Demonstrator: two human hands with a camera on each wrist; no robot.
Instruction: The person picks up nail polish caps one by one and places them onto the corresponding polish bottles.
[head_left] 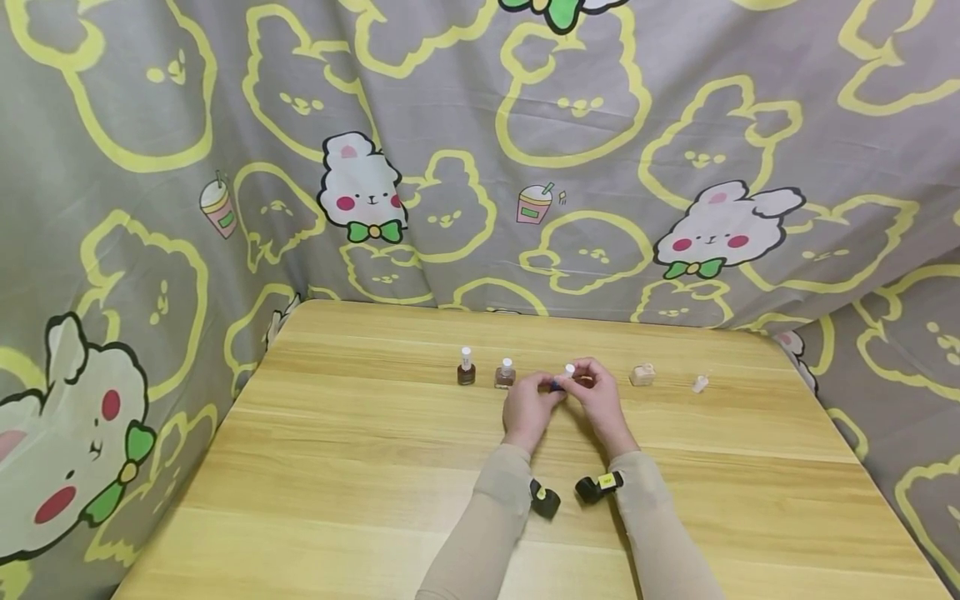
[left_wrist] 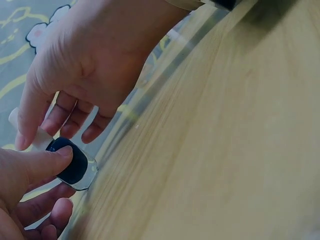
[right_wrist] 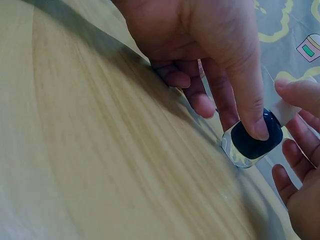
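Both hands meet at a nail polish bottle with dark blue polish (left_wrist: 74,162) and a white cap (head_left: 570,369). My left hand (head_left: 528,408) grips the bottle's glass body, its thumb pressed on the dark blue side. The right hand (head_left: 602,400) pinches the cap between thumb and fingers. In the right wrist view the bottle (right_wrist: 255,142) is tilted, with clear glass showing round its base. The cap's join with the bottle is partly hidden by fingers.
Left of the hands stand a dark brown nail polish bottle (head_left: 466,373) and a shorter white-capped one (head_left: 505,377). To the right are a pale squarish bottle (head_left: 642,375) and a small white piece (head_left: 700,383). A patterned curtain (head_left: 450,125) borders the wooden table (head_left: 337,467).
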